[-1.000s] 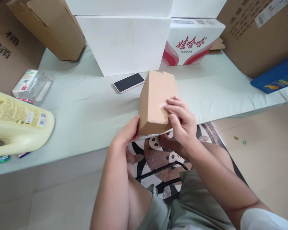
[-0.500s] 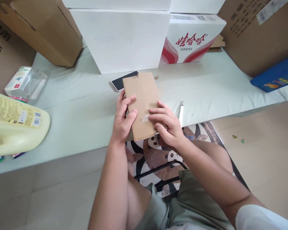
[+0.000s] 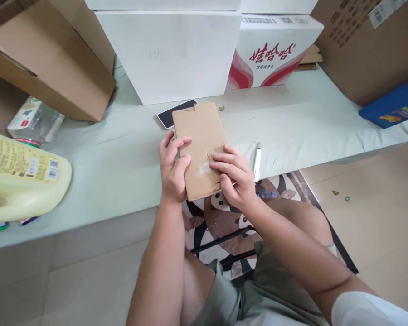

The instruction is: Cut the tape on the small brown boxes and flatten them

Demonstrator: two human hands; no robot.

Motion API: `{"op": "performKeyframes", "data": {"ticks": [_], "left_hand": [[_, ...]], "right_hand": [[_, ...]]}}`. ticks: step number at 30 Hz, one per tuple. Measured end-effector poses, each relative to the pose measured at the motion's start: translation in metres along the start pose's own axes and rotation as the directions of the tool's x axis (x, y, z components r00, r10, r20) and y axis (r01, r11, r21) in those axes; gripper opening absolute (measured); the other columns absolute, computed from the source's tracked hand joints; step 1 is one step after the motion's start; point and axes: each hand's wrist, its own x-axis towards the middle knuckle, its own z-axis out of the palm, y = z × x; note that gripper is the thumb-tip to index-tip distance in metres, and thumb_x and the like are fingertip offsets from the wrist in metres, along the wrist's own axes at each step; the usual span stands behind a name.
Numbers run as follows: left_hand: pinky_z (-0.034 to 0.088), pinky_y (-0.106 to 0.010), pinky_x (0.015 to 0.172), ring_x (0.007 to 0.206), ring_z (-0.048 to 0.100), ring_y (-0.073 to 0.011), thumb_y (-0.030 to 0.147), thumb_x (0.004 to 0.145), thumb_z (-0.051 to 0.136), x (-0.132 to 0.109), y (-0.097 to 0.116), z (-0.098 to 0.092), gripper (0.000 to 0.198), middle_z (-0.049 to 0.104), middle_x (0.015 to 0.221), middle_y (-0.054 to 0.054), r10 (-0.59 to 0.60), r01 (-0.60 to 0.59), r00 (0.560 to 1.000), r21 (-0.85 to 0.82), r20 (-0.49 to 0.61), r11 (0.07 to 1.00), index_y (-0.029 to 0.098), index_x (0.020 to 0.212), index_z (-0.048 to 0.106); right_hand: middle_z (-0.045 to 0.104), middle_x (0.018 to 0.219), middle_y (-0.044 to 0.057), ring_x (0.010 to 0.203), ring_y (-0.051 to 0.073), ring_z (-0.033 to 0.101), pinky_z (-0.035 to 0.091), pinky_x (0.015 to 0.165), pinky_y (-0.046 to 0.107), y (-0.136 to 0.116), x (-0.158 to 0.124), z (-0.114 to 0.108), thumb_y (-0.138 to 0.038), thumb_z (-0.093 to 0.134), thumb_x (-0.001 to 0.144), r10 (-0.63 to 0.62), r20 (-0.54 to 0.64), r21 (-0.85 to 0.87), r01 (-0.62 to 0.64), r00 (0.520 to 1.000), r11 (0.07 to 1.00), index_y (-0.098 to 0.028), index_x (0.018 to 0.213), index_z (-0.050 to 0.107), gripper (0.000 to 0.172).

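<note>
A flat brown cardboard piece [image 3: 199,131], perhaps folded or a slim box, rests at the table's front edge between my hands. It has a small torn notch at the top and a shiny taped patch near its middle. My left hand [image 3: 173,170] grips its left edge, with thumb and forefinger on the top face. Across its lower right side lies my right hand [image 3: 236,174], fingertips pressing on the face near a small tear and the thumb by the lower edge. A white utility knife [image 3: 257,163] lies just right of that hand. Behind the cardboard, a phone [image 3: 168,117] is partly covered.
White cartons [image 3: 170,59] and a red-and-white carton [image 3: 268,59] stand at the back. A brown box [image 3: 64,59], clear plastic jar [image 3: 41,124] and yellow jug [image 3: 27,181] are at left. At right are a large brown box [image 3: 370,54] and a blue package [image 3: 394,106].
The cardboard and both hands stay nearly in place, with slight finger shifts; a small tear by the right fingertips now shows. The brown box at left sits lower, covering more of the jar.
</note>
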Motion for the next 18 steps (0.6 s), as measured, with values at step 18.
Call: {"op": "performKeyframes", "data": {"ticks": [18], "left_hand": [[0.037,-0.046,0.125,0.143,0.045,-0.0320,0.028,0.083,0.054,0.0000,-0.0019,-0.0002,0.030,0.056,0.135,-0.009,0.018,-0.018,1.000,0.009,-0.007,1.000,0.026,0.107,0.072]], "right_hand": [[0.081,0.114,0.001,0.130,0.028,0.068,0.044,0.115,0.051,-0.0048,-0.0066,0.0023,-0.024,0.047,0.097,0.064,-0.042,-0.168,-0.070,0.997,0.983,-0.031,0.107,0.079,0.033]]}}
